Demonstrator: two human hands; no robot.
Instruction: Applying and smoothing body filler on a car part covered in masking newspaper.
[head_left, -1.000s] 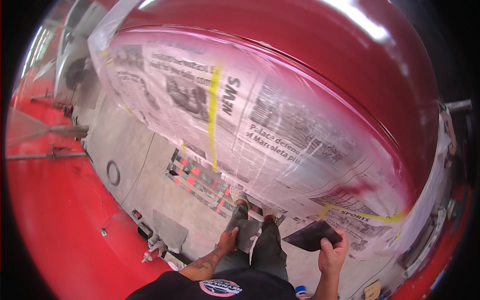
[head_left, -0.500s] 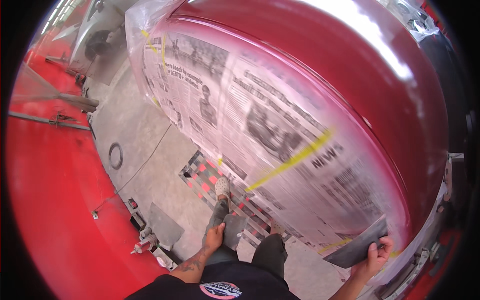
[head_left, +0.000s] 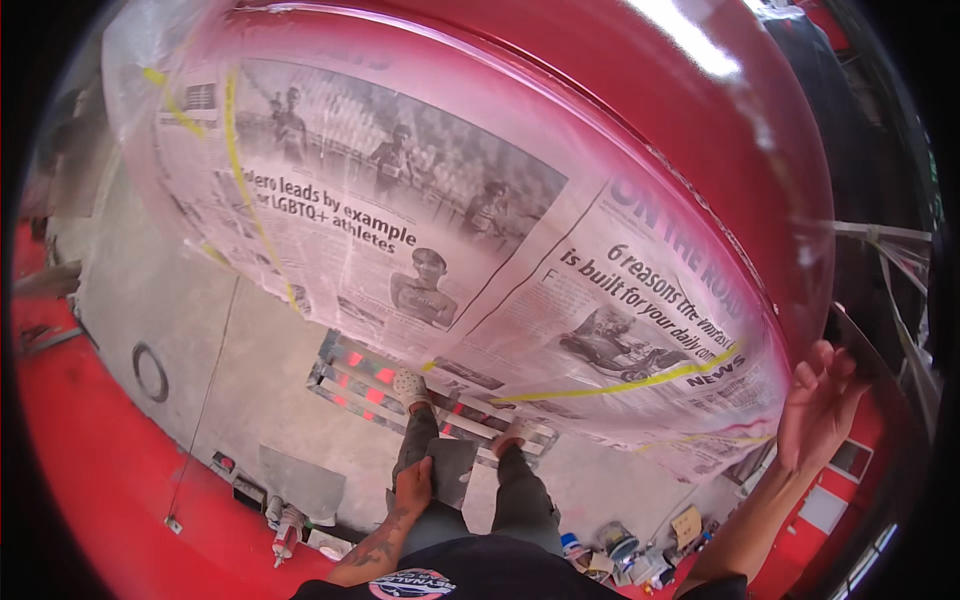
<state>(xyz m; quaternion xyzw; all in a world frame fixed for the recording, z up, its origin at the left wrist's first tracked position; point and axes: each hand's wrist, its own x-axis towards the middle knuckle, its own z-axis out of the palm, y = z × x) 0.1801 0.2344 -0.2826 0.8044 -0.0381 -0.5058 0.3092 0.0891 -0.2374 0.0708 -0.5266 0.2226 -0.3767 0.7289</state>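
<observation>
Low in front of my body, my left hand (head_left: pixel 413 484) grips a small dark grey flat sheet (head_left: pixel 455 470) by its left edge. At the far right, my right hand (head_left: pixel 822 405) is raised with its fingers curled at a larger dark sheet (head_left: pixel 880 375), whose face is tilted and partly lost at the picture's rim. It is beside the right end of a glossy red curved car panel (head_left: pixel 620 70). Below the panel's edge, newspaper (head_left: pixel 480 240) masks the surface, held with yellow tape (head_left: pixel 640 384) and dusted pinkish red near the seam.
Clear plastic film (head_left: pixel 130 110) hangs at the left end. Below are a slatted stand (head_left: pixel 350 370) with red patches, a cable ring (head_left: pixel 150 372), a grey sheet (head_left: pixel 303 480) and a bottle-like tool (head_left: pixel 288 533). Several cans and tubs (head_left: pixel 620 545) stand at lower right.
My right hand has lifted the larger sheet up and rightward, from low on the newspaper to the panel's right end. The view has shifted; my left hand still holds its sheet.
</observation>
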